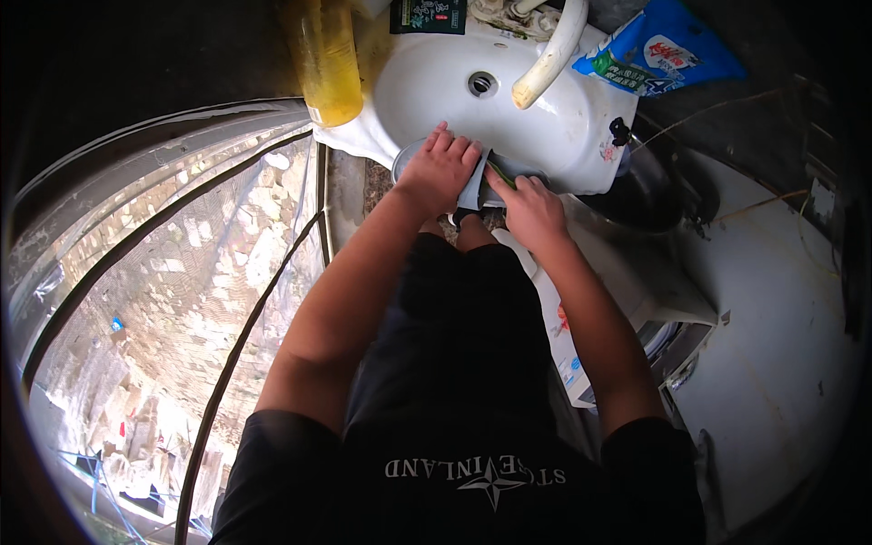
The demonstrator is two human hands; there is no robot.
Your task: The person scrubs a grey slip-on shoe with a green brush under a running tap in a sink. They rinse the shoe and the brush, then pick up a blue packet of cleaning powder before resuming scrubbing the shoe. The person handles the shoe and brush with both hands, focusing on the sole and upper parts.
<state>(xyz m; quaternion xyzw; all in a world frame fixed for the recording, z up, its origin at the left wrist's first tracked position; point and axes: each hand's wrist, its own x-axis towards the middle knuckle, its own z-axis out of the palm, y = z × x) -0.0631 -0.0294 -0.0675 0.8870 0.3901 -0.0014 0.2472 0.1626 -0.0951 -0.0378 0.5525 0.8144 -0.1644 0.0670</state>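
A grey slide slipper (475,189) rests across the near rim of a white ceramic sink (436,85), its wide strap standing up in the middle. On the slipper's left end lies my left hand (439,167), gripping it with the fingers towards the basin. My right hand (535,208) is at the strap's right side, index finger stretched out along a thin green and dark piece (504,176). That piece is partly hidden by the fingers, so I cannot tell its kind. Above the basin hangs a whitish faucet spout (553,58), to the right of the drain (482,84).
A bottle of yellow liquid (334,82) stands at the sink's left corner. Behind are a dark printed packet (428,17) and, right, a blue printed bag (695,51). A black basin (637,194) and a white appliance or box (575,375) lie right. Mesh screening (197,259) borders the left.
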